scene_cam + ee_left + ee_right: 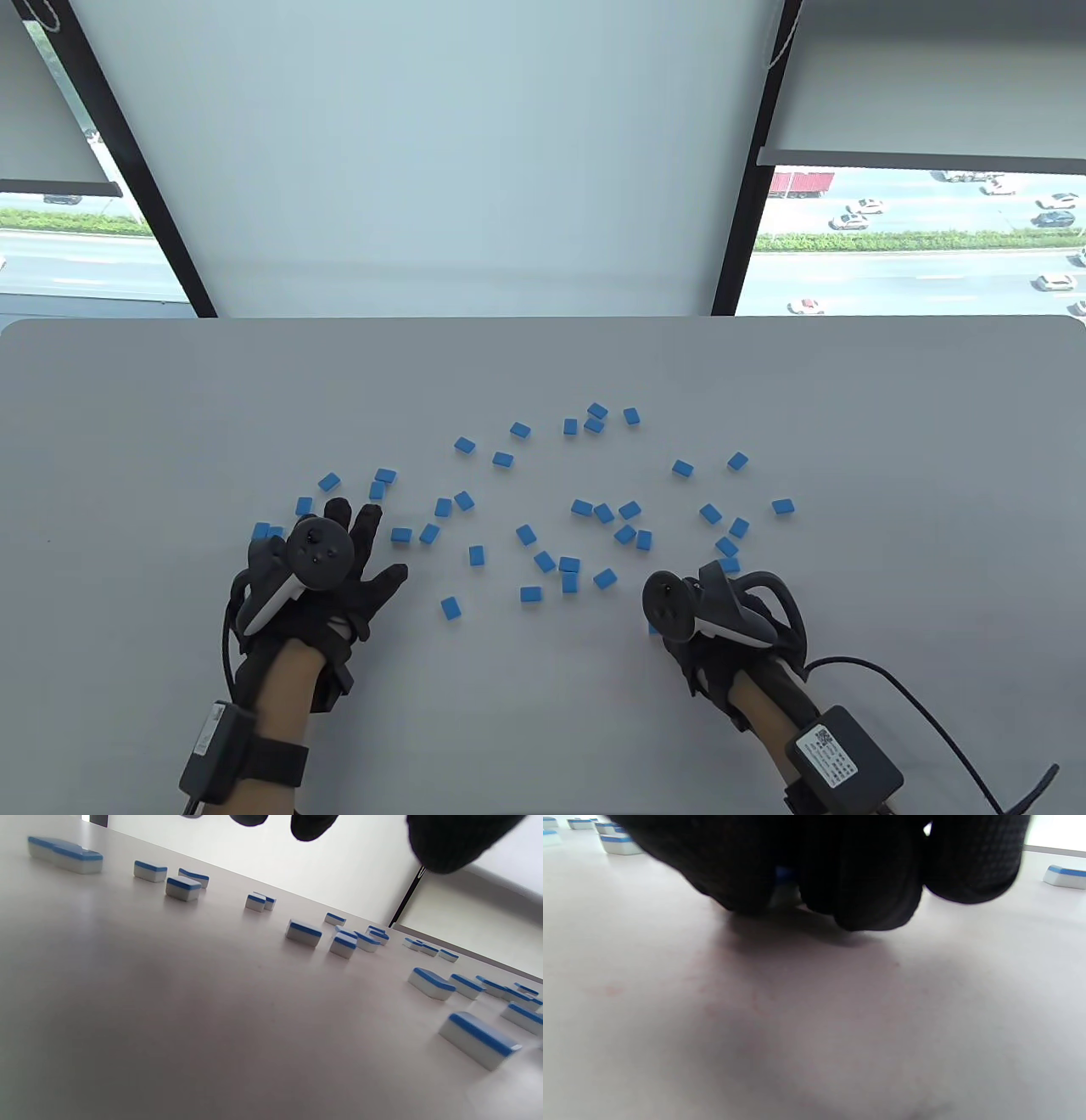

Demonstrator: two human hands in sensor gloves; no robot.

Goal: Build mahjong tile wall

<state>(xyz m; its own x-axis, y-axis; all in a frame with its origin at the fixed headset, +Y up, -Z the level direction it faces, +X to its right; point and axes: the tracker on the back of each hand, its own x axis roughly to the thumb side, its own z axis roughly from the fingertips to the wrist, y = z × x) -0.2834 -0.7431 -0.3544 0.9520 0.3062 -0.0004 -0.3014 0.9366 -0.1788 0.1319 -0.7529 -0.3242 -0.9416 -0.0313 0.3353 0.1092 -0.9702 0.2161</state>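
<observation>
blue-backed mahjong tiles (582, 508) scattered mid-table, wide bare table (127, 407) toward every edge, my left hand (327, 564) spread flat, my right hand (708, 615) curled, only its wrist view shows one tile (785, 885) pinched between fingertips (874, 899)

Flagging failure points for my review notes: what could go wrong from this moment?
The right hand hides the tile that its curled fingers close on, so a poor grip could slip unnoticed. The left hand lies spread among loose tiles and could knock them further apart.
</observation>
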